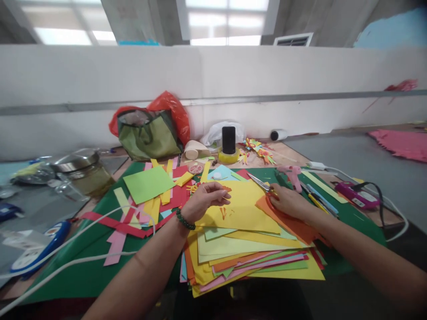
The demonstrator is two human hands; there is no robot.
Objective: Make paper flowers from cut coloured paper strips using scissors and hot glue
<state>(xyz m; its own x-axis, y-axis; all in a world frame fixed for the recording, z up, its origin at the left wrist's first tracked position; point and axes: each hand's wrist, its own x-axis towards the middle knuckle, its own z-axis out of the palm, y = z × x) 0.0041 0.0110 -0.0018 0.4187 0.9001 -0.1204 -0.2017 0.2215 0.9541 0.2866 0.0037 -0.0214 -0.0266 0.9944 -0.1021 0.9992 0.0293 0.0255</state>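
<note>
My left hand, wearing a dark green bead bracelet, is pinched on a small orange paper piece above a yellow sheet. Small orange scraps lie on that sheet below it. In my right hand is a pair of scissors, the blades pointing up and left over the yellow sheet. An orange paper sheet lies partly under the right hand and forearm. Beneath the yellow sheet is a stack of coloured paper.
Paper strips and a green sheet lie at left. A phone stands on a yellow tape roll. At right are a pink glue gun, pens and a magenta device. A white cable crosses at left, near a glass jar.
</note>
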